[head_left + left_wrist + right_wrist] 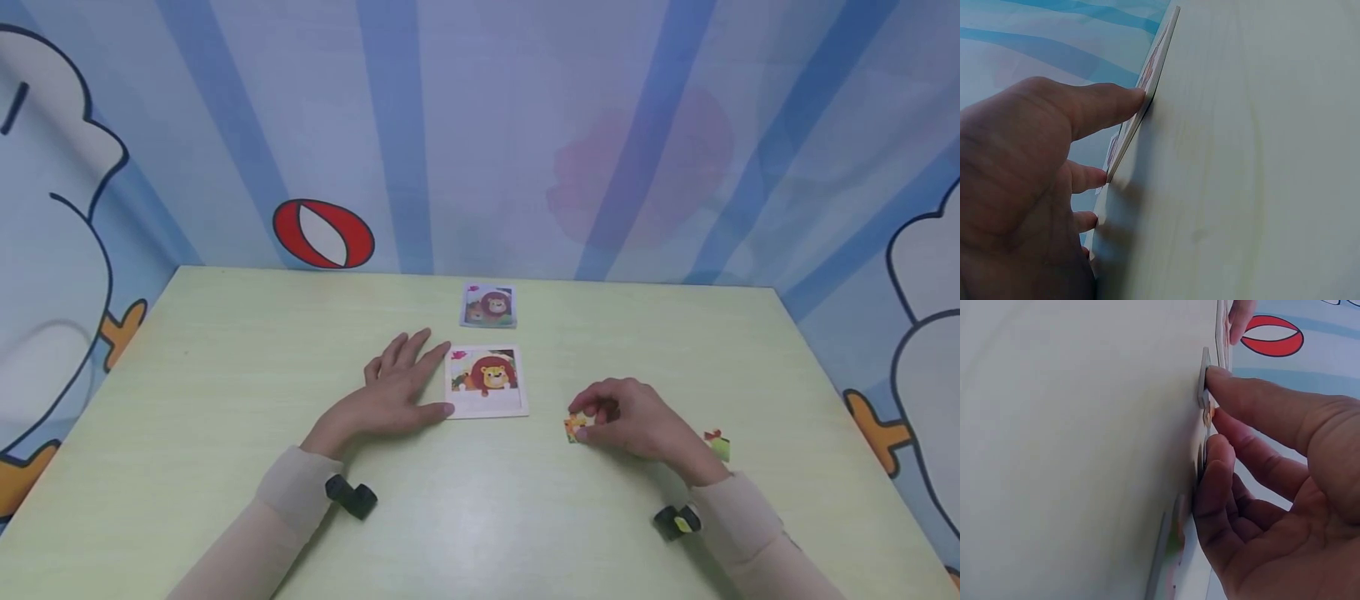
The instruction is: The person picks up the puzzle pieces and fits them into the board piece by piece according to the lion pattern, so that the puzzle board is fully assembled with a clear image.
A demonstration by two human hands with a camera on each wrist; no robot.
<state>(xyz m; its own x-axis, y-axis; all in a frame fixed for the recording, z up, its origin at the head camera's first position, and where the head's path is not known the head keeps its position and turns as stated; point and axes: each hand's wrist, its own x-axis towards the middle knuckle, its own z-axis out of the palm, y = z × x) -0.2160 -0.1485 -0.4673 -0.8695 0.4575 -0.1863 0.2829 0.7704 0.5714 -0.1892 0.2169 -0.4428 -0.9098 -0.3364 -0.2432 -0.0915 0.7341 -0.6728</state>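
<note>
A square puzzle board (487, 406) lies mid-table, its upper part filled with a lion picture and its lower strip bare. My left hand (390, 393) rests at its left side, fingers spread, with thumb and index finger touching the edge; the left wrist view shows the thumb (1107, 106) against the board's rim. To the right of the board, my right hand (637, 421) pinches an orange puzzle piece (573, 428) between thumb and fingers at the tabletop. Beyond the right wrist lies another puzzle piece (717, 446), green and red, partly hidden in the head view.
Behind the board lies a small lion picture card (489, 305). The pale table (262, 350) ends at a blue striped cloth backdrop (480, 150) printed with a red and white ball. Each wrist wears a small black camera (351, 497).
</note>
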